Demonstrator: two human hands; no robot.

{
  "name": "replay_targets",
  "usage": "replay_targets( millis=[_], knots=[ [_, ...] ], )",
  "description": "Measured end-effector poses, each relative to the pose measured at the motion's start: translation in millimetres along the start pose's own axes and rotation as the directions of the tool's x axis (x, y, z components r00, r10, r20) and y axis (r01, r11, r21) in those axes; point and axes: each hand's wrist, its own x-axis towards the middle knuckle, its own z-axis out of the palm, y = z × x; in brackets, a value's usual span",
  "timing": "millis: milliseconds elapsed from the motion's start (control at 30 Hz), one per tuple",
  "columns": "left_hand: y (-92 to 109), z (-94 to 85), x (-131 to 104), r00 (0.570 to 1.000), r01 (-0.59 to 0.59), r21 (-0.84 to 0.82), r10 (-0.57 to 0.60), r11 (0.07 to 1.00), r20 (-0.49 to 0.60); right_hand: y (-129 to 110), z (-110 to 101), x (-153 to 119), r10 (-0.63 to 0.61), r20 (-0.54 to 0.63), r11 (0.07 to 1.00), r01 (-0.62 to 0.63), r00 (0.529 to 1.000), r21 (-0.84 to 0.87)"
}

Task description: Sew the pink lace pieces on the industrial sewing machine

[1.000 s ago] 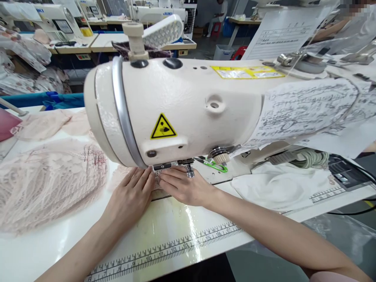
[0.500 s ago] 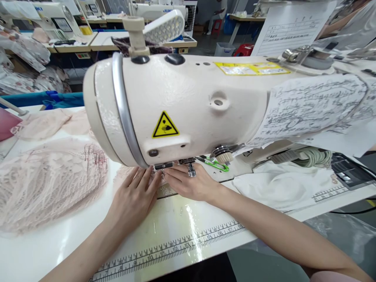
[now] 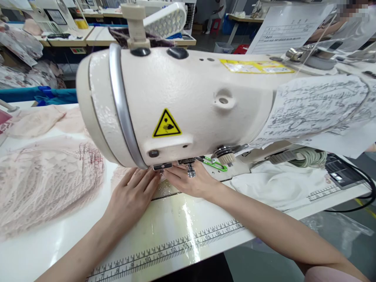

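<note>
Under the head of a white sewing machine (image 3: pixel 199 90), both my hands rest close together at the needle area. My left hand (image 3: pixel 133 192) lies flat, fingers stretched forward, on a pale pink lace piece (image 3: pixel 118 176) that shows only at its left edge. My right hand (image 3: pixel 192 181) reaches in from the right, its fingers extended flat toward the left fingertips. The machine's lower parts cover some of its fingers, and the needle and most of the fabric under the hands are hidden. Green-handled thread snips (image 3: pixel 216 166) lie just behind my right hand.
Pale pink lace pieces (image 3: pixel 49 180) spread over the left of the table. White cloth (image 3: pixel 270 184) and a coil of pale green cord (image 3: pixel 310 159) lie at right. A ruler strip (image 3: pixel 176 248) runs along the front edge. Handwritten paper (image 3: pixel 320 105) covers the machine's arm.
The view has shifted slightly, so the machine and table appear a little displaced. Both hands stay at the needle area; my left fingers lie slightly closer together.
</note>
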Motion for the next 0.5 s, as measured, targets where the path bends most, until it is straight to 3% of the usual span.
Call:
replay_targets(
  millis=[100, 233, 400, 500],
  knots=[
    [-3.6, -2.3, -0.5, 0.998, -0.054, -0.051, 0.054, 0.997, -0.012, -2.4, -2.5, -0.5, -0.004, 0.021, 1.0, 0.004, 1.0, -0.01],
    [-5.8, -4.2, 1.1, 0.998, -0.044, -0.074, 0.041, 0.996, -0.047, -9.0, -5.5, -2.1, 0.02, 0.039, 1.0, -0.02, 0.999, -0.008],
    [-6.3, -3.6, 2.6, 0.999, -0.017, -0.083, 0.013, 0.996, -0.043, -12.9, -1.5, -1.8, 0.009, -0.054, 0.999, -0.007, 0.998, 0.033],
    [-6.3, -3.3, 2.7, 1.0, 0.012, -0.09, -0.015, 0.996, -0.026, -13.1, 3.8, -0.3, 0.0, -0.047, 0.984, 0.009, 0.999, 0.177]
  ],
)
